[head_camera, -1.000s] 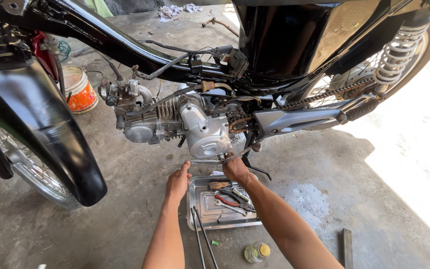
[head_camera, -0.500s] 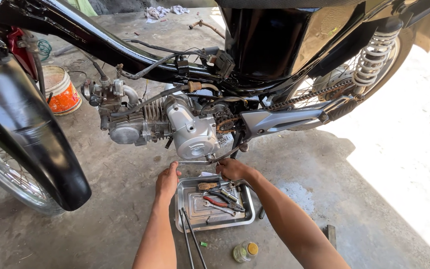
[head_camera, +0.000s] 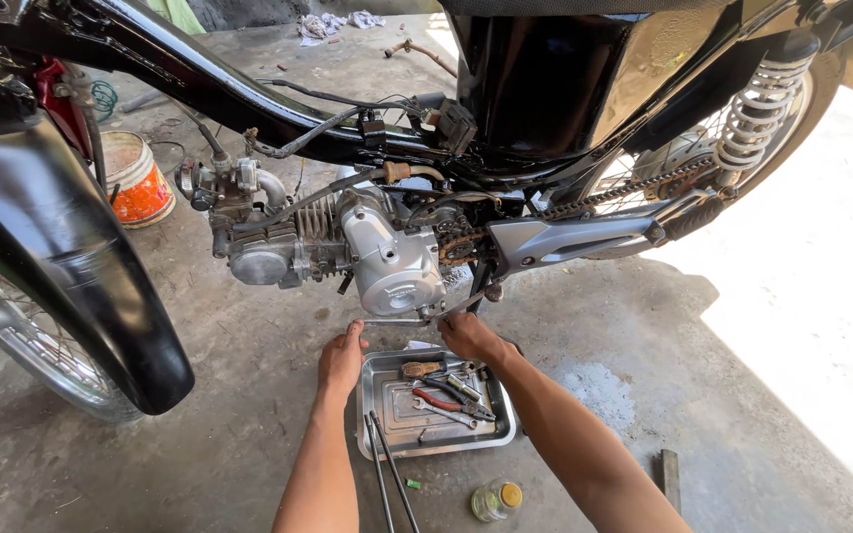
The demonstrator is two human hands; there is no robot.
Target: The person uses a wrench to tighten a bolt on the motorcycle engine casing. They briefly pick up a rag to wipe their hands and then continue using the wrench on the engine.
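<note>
Both my arms reach forward under the engine [head_camera: 387,262]. My left hand [head_camera: 341,357] and right hand [head_camera: 468,336] grip a metal rod [head_camera: 397,322], fingers closed, above the tool tray [head_camera: 387,434].

Motorcycle repair spot, open-air or at a garage mouth: bare stained concrete floor [head_camera: 249,395], hard sunlight seen at 3 o'clock. A stripped black motorcycle [head_camera: 545,89] is parked across 12 o'clock, engine [head_camera: 367,247] and chain [head_camera: 624,192] exposed. A metal tool tray [head_camera: 387,395] with pliers is set at 6 o'clock. A paint bucket [head_camera: 135,178] is seen at 10 o'clock, rags [head_camera: 333,25] at 12.
</note>
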